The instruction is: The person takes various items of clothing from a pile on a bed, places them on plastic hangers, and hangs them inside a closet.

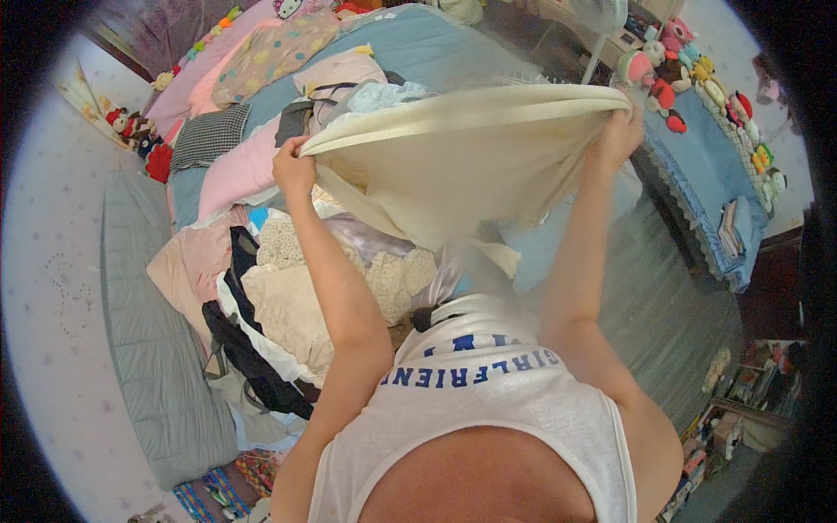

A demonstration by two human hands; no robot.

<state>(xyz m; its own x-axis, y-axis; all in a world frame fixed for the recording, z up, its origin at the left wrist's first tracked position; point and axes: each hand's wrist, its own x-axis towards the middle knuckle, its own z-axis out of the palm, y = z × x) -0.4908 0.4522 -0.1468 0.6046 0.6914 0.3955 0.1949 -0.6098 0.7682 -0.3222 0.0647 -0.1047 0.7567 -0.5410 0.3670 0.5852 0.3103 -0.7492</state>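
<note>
A cream-coloured garment (453,166) is stretched wide in the air in front of me, its thick upper edge pulled nearly taut. My left hand (295,167) is closed on one end of that edge. At the other end my right hand (617,138) grips the fabric, slightly higher. The cloth sags in a curve between them, so what kind of garment it is cannot be told. Beneath and to the left lies a heap of clothes, including a cream knitted piece (397,283), a beige garment (288,309) and a black one (257,370).
Bed with blue sheet (445,52) holds a pink pillow (240,174), a checkered cushion (209,138) and more clothes. A grey padded panel (157,331) stands along the left wall. On the right, plush toys (676,78) line a blue-covered surface (697,183); a fan (602,16) stands behind.
</note>
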